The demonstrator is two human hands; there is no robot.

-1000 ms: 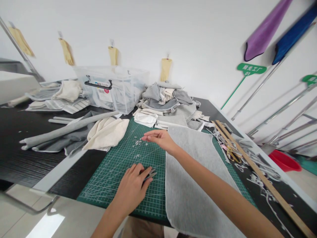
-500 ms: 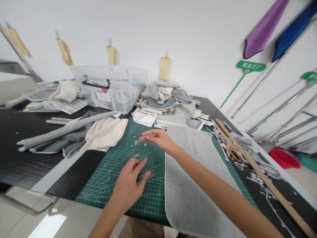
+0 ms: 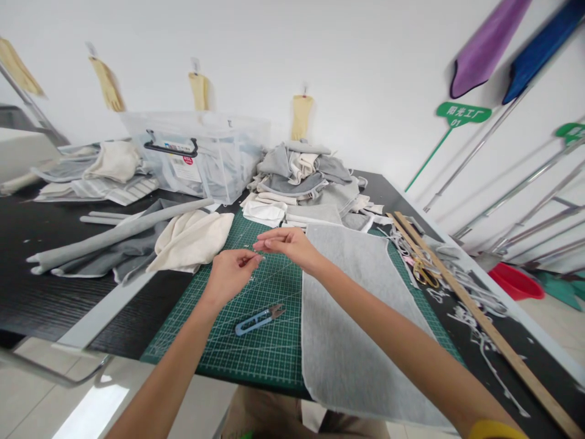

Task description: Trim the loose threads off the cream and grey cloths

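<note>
Nearest, the grey fabric sheet (image 3: 351, 329) lay flat on the green cutting mat (image 3: 219, 341), hanging over the front edge of the black tabletop (image 3: 55, 292). Blue thread snips (image 3: 259, 319) lay loose on the mat, apart from both hands. Above them the left hand (image 3: 231, 272) and right hand (image 3: 286, 242) met fingertip to fingertip over the mat, each grip pinched together on something too thin to make out, maybe a thread. Beyond, cream cloth (image 3: 192, 239), a pile of folded grey pieces (image 3: 304, 183), and a clear storage box (image 3: 201, 152). Wooden ruler (image 3: 475, 317) far right.
</note>
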